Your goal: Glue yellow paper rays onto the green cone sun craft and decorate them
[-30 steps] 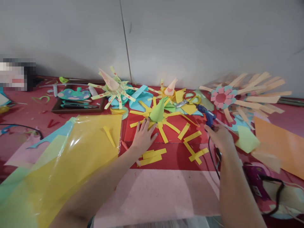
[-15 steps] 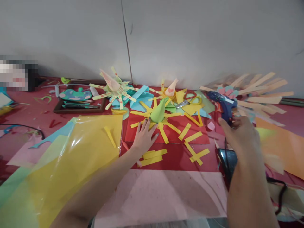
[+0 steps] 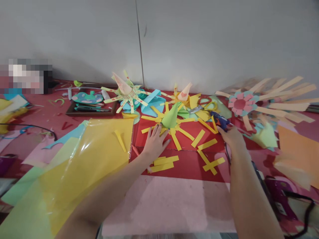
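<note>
A green paper cone (image 3: 170,116) stands at the centre of a ring of yellow paper strips on the red sheet (image 3: 144,134). My left hand (image 3: 156,141) rests at the lower left of this piece, fingers spread, fingertips by the cone's base. To the right, my right hand (image 3: 231,136) is wrapped round a dark blue glue gun (image 3: 219,120), whose front end points left toward the yellow strips. Loose yellow strips (image 3: 208,144) lie between my hands, and more (image 3: 164,163) are below my left hand.
Behind are finished paper pieces with cones (image 3: 124,91), scissors (image 3: 203,108) and a pen tray (image 3: 91,111). Yellow sheets in clear film (image 3: 104,142) lie left. A pink paper flower (image 3: 240,103), orange paper (image 3: 296,142) and a purple phone (image 3: 281,196) are right. A person is at far left.
My right hand has brought the glue gun left and lower, closer to the yellow strips. My left hand stays by the cone. The view has shifted slightly.
</note>
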Motion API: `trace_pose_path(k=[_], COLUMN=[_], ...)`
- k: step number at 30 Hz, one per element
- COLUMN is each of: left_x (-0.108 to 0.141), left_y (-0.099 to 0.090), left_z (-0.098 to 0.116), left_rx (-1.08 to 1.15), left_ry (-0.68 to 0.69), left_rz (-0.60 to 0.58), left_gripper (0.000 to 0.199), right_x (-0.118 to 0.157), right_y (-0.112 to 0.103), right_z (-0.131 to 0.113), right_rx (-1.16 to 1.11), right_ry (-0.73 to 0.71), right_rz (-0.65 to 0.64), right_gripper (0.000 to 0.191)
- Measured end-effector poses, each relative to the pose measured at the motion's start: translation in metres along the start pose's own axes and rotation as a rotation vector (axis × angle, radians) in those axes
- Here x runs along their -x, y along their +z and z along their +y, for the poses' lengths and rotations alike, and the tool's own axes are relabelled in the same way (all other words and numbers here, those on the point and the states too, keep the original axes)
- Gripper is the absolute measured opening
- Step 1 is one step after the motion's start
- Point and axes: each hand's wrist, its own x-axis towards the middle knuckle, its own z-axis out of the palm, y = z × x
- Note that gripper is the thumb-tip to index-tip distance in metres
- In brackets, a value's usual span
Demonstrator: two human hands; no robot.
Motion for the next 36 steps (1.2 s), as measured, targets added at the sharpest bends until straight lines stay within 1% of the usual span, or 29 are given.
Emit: trace_pose_path(k=[1, 2, 3, 5, 6, 8, 10, 12, 13, 15, 16, 17, 18, 20, 23, 25, 27, 29, 30, 33, 36], left_x=[0.0, 0.0, 0.0, -0.001, -0.001, -0.002, -0.002, 0.002, 0.006, 0.016, 0.022, 0.029, 0.036, 0.047, 0.059, 0.063, 0.065, 0.066, 0.066, 0.065, 0.063], left_y=[0.0, 0.001, 0.001, 0.003, 0.003, -0.001, -0.015, -0.036, -0.049, -0.072, -0.081, -0.088, -0.092, -0.092, -0.083, -0.079, -0.079, -0.08, -0.081, -0.082, -0.082], left_z=[0.0, -0.001, -0.001, -0.002, -0.002, 0.0, 0.007, 0.019, 0.026, 0.04, 0.045, 0.048, 0.049, 0.043, 0.025, 0.015, 0.01, 0.01, 0.011, 0.013, 0.015], left_rx=[0.019, 0.038, 0.057, 0.088, 0.096, 0.083, 0.025, -0.052, -0.085, -0.131, -0.161, -0.199, -0.229, -0.268, -0.251, -0.191, -0.058, 0.037, 0.04, -0.074, -0.129], left_ry=[0.001, 0.004, 0.008, 0.016, 0.017, 0.032, 0.101, 0.223, 0.234, 0.15, 0.081, -0.023, -0.102, -0.215, -0.321, -0.388, -0.412, -0.407, -0.409, -0.445, -0.455], left_rz=[0.016, 0.043, 0.08, 0.172, 0.211, 0.244, 0.193, 0.06, -0.023, -0.197, -0.299, -0.393, -0.467, -0.554, -0.577, -0.573, -0.556, -0.534, -0.528, -0.524, -0.51], left_gripper=[0.043, 0.042, 0.041, 0.037, 0.034, 0.031, 0.031, 0.033, 0.032, 0.033, 0.033, 0.032, 0.032, 0.032, 0.027, 0.024, 0.022, 0.023, 0.024, 0.029, 0.033], right_x=[0.006, 0.014, 0.023, 0.045, 0.058, 0.083, 0.107, 0.129, 0.138, 0.152, 0.158, 0.161, 0.164, 0.166, 0.165, 0.163, 0.161, 0.162, 0.162, 0.165, 0.169], right_y=[-0.001, -0.003, -0.005, -0.009, -0.01, -0.007, 0.0, 0.009, 0.014, 0.021, 0.024, 0.025, 0.027, 0.028, 0.03, 0.031, 0.033, 0.033, 0.032, 0.028, 0.023], right_z=[-0.003, -0.006, -0.01, -0.021, -0.027, -0.039, -0.052, -0.063, -0.067, -0.074, -0.076, -0.078, -0.079, -0.078, -0.075, -0.073, -0.071, -0.071, -0.072, -0.074, -0.077], right_rx=[-0.002, -0.016, -0.046, -0.128, -0.159, -0.243, -0.314, -0.324, -0.326, -0.327, -0.317, -0.316, -0.319, -0.34, -0.367, -0.367, -0.372, -0.386, -0.392, -0.396, -0.401], right_ry=[0.093, 0.129, 0.1, -0.05, -0.12, -0.231, -0.335, -0.394, -0.425, -0.51, -0.532, -0.558, -0.575, -0.6, -0.608, -0.609, -0.621, -0.636, -0.643, -0.678, -0.718], right_rz=[0.023, 0.067, 0.137, 0.22, 0.211, 0.104, -0.004, -0.06, -0.086, -0.16, -0.181, -0.199, -0.204, -0.2, -0.196, -0.194, -0.186, -0.182, -0.185, -0.206, -0.238], right_gripper=[0.053, 0.057, 0.056, 0.043, 0.037, 0.03, 0.027, 0.026, 0.026, 0.026, 0.027, 0.028, 0.028, 0.027, 0.026, 0.026, 0.026, 0.027, 0.028, 0.032, 0.031])
